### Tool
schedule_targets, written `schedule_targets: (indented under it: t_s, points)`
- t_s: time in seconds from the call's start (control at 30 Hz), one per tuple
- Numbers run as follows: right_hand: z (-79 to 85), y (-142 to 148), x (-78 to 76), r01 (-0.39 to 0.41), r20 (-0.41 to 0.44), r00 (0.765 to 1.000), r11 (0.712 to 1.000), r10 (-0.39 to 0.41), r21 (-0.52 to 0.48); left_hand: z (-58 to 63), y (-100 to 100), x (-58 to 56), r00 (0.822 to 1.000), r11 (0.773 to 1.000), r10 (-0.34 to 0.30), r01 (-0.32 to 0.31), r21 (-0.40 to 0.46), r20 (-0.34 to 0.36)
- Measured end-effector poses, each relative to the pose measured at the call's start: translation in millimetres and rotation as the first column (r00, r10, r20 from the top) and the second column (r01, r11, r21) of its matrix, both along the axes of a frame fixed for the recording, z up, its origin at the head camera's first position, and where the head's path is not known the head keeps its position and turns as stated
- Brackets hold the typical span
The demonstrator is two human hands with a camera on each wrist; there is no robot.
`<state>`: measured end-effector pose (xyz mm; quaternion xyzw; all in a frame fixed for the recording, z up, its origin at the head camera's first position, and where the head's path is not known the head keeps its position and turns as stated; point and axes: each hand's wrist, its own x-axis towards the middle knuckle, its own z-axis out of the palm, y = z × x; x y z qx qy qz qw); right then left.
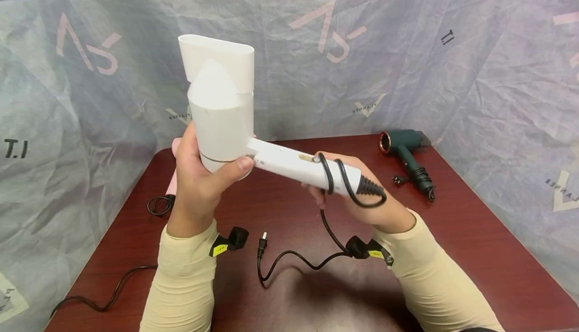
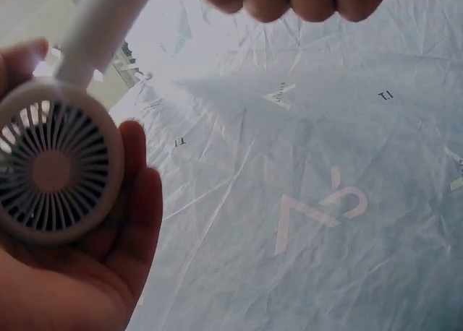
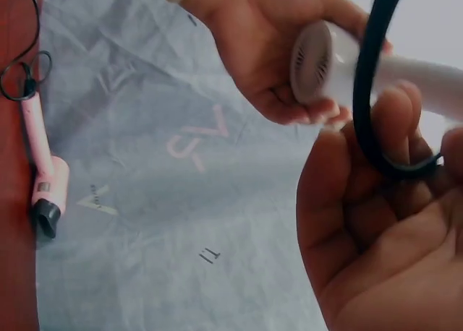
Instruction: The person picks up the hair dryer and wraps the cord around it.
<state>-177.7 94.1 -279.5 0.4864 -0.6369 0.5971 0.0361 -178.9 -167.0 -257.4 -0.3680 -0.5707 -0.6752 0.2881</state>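
A white hair dryer (image 1: 221, 126) is held up above the table, its wide nozzle (image 1: 217, 65) pointing upward. My left hand (image 1: 199, 186) grips the lower end of its barrel, thumb across the front; in the left wrist view the slatted rear vent (image 2: 51, 168) lies in the palm. The handle (image 1: 289, 163) slants down to the right, with black cord (image 1: 350, 186) looped around it. My right hand (image 1: 368, 214), partly hidden behind the handle, has curled fingers (image 3: 333, 186) that hold the cord in the right wrist view. The cord's free length trails down to a plug (image 1: 263, 244).
A dark green hair dryer (image 1: 407, 143) with its cord wrapped lies at the table's back right. At the left, a pink hair dryer (image 3: 43, 157) is partly hidden by my left arm in the head view. Printed grey sheeting (image 1: 289, 20) encloses the reddish-brown table (image 1: 452, 231).
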Motion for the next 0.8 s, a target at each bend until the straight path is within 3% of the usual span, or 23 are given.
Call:
schedule_targets:
  t_s: [0.23,0.47,0.6,0.8]
  points:
    - [-10.1,-8.9,-5.1,0.12,-0.007,0.993,0.992,-0.12,0.041,5.2,8.1,-6.8,0.991,0.993,0.114,-0.111,0.047,-0.07]
    - [-9.4,-7.9,-2.8,0.306,0.006,0.95,0.932,-0.313,0.195,0.8,9.4,-12.2,0.985,0.975,0.174,-0.171,0.14,-0.012]
    - [-6.8,-9.0,-0.7,0.338,0.0,0.938,0.91,-0.348,0.239,-0.4,10.3,-11.3,0.978,0.963,0.208,-0.207,0.17,0.012]
    - [-6.7,-9.4,1.8,0.344,0.01,0.933,0.899,-0.36,0.271,6.8,17.5,-3.5,0.972,0.958,0.233,-0.223,0.178,-0.032]
